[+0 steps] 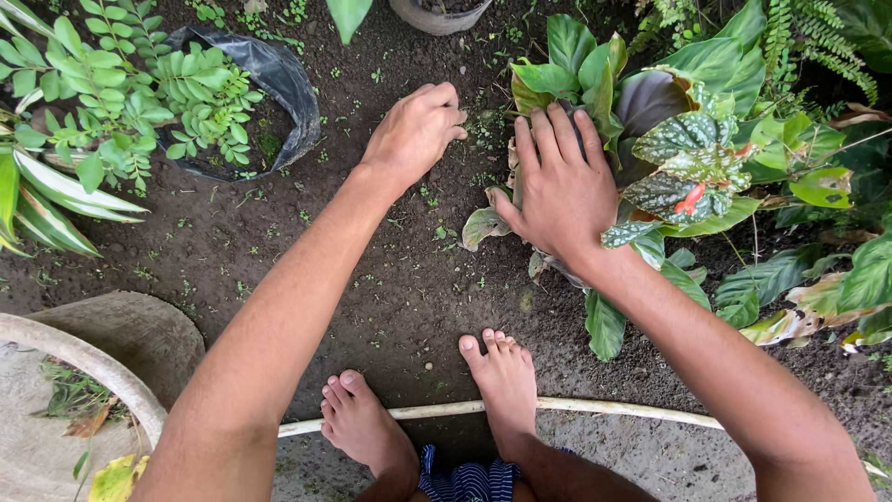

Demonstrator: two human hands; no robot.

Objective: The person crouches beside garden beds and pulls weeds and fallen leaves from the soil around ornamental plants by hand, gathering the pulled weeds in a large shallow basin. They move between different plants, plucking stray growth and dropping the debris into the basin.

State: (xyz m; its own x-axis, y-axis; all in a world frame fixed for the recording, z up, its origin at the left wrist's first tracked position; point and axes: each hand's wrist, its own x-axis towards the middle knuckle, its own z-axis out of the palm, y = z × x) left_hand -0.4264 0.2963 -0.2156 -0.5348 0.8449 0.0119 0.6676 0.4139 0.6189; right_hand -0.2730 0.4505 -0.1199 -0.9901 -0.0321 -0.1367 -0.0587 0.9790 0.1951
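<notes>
Head view: left hand (pixel 413 132) fingers curled on soil (pixel 400 288); right hand (pixel 557 186) fingers spread on one plant (pixel 669 139)

Spotted green-silver leaves (pixel 692 153) (red patch), black grow bag (pixel 288 84), blue-striped shorts (pixel 465 482).

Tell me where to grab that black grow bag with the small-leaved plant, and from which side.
Grip the black grow bag at its folded rim on the right, the side nearest the left hand. The plastic there is bare and stands up off the soil, while the small-leaved plant spills over the left edge and would probably get crushed. The right hand rests on the leafy plant.
</notes>
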